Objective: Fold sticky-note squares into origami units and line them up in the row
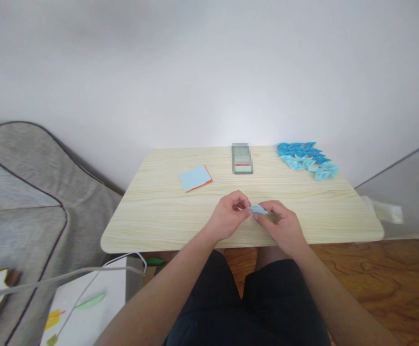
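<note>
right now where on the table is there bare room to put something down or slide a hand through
Bare tabletop runs left of the left hand, in front of the paper stack. Another patch lies right of the right hand, nearer than the folded blue pieces. It is crowded between the hands, around the small folded paper.

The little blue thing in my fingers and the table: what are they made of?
Small blue piece: probably matte paper, judging by its crisp folded edges. Table: smooth, pale wood or wood-look laminate; the streaky grain fits both.
</note>
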{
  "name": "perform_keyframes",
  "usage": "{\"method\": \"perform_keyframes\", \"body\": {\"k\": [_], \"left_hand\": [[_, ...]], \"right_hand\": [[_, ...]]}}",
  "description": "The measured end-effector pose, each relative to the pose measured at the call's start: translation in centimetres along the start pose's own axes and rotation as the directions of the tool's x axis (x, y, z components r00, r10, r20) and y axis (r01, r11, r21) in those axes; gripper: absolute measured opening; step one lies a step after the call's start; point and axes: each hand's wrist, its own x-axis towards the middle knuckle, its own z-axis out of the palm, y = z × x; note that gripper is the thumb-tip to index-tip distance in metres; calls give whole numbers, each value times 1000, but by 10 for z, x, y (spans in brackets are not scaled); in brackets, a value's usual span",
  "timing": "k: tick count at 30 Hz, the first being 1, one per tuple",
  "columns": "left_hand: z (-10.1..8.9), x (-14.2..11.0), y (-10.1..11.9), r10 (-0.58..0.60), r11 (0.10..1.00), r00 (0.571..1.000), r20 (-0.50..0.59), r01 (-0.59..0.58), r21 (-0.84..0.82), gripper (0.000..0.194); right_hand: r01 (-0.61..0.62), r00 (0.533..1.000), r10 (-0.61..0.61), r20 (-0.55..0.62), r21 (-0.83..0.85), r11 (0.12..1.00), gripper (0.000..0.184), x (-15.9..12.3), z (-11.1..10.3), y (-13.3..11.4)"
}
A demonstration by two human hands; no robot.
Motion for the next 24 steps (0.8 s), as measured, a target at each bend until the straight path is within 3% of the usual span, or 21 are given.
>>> {"method": "perform_keyframes", "body": {"k": [2, 6, 9, 14, 17, 24], "left_hand": [[2, -4, 0, 24, 999, 1000, -17, -23, 34, 6], [3, -18, 3, 218, 902, 964, -150, -140, 409, 19], [2, -29, 3, 294, 779, 954, -59, -204, 593, 20], [-5, -39, -8, 247, 651, 968, 49, -203, 731, 10], [-9, -40, -12, 230, 653, 972, 49, -191, 733, 9], [-11, -36, -13, 155, 697, 988, -3, -107, 709, 12]], "right_hand": [[35, 999, -35, 1, 1, 999, 7, -1, -1, -5], [228, 971, -237, -14, -220, 948, 12, -2, 1, -5], [318, 943, -331, 37, -391, 864, 11, -4, 6, -1], [355, 935, -314, 164, -410, 840, 14, -14, 11, 2], [332, 942, -279, 187, -386, 861, 16, -18, 7, 5], [200, 980, -174, 102, -394, 897, 10, -16, 1, 12]]}}
